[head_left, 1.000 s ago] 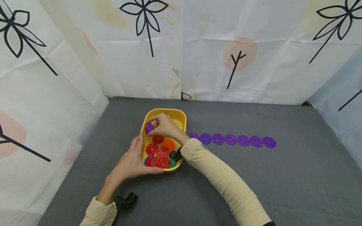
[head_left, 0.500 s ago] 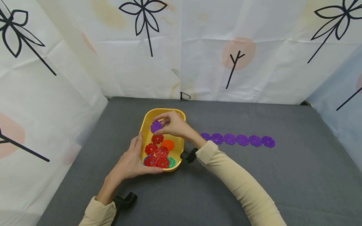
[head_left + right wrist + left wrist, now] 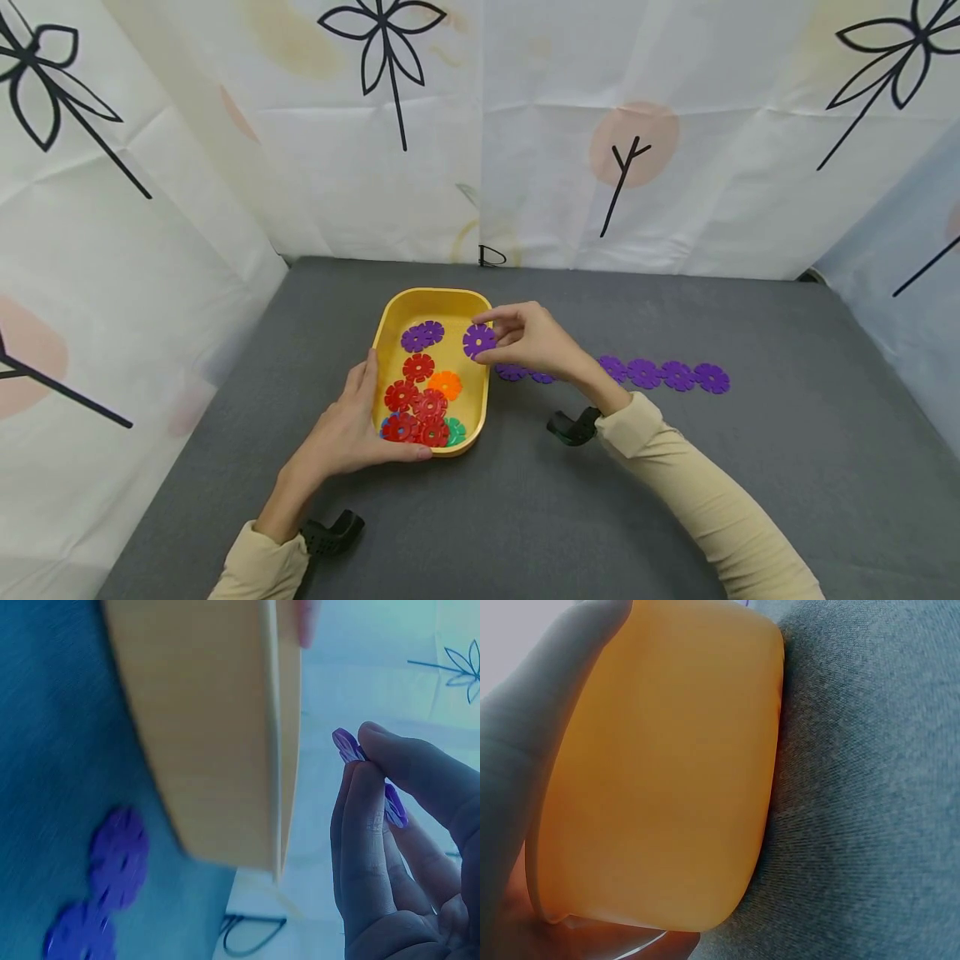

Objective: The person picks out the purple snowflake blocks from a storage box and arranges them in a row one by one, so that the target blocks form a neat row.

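In the head view, my right hand point(image 3: 538, 340) pinches a purple flower-shaped plastic disc point(image 3: 477, 340) just above the right rim of a yellow tray point(image 3: 450, 304). The right wrist view shows this disc edge-on between thumb and fingertips. My left hand point(image 3: 347, 429) holds the tray's near left corner, fingers along the left side and thumb along the near rim. Inside the tray lie two overlapping purple discs point(image 3: 422, 335), several red discs point(image 3: 431, 405), an orange disc point(image 3: 446, 385), a green disc point(image 3: 456, 431) and a mostly covered blue one.
A row of purple discs point(image 3: 645, 373) runs rightward from the tray on the grey table point(image 3: 480, 533); my right hand hides part of it. White printed cloth point(image 3: 540, 183) walls the back and sides. Each wrist wears a black mount point(image 3: 573, 427).
My right hand has moved rightward from the tray's left side with the purple disc, uncovering two purple discs inside. The left hand and tray stay in place.
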Demonstrator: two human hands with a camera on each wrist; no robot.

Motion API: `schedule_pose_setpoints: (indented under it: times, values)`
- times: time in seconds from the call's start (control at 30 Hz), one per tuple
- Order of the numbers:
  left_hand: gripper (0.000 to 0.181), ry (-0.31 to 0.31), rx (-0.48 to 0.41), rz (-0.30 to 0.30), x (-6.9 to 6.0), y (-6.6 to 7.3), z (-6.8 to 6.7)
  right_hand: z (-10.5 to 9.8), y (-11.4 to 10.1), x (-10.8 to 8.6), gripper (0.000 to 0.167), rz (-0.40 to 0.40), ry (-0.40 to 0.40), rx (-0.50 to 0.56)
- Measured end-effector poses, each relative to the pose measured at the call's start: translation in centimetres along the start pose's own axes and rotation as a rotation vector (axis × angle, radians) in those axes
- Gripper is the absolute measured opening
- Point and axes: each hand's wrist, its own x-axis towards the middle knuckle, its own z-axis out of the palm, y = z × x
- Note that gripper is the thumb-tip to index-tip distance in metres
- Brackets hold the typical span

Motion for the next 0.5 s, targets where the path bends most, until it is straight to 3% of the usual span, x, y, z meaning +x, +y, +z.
schedule_pose_setpoints:
  times: [0.17, 0.5]
  values:
    - [0.148, 0.002, -0.007, -0.003, 0.0, 0.1, 0.0, -1.9, 1.6, -2.1, 0.050, 0.000, 0.015, 0.001]
    - [0.147, 0.012, -0.009, 0.001, -0.1, 0.0, 0.1, -6.1, 5.4, -6.2, 0.053, 0.077, 0.043, -0.025]
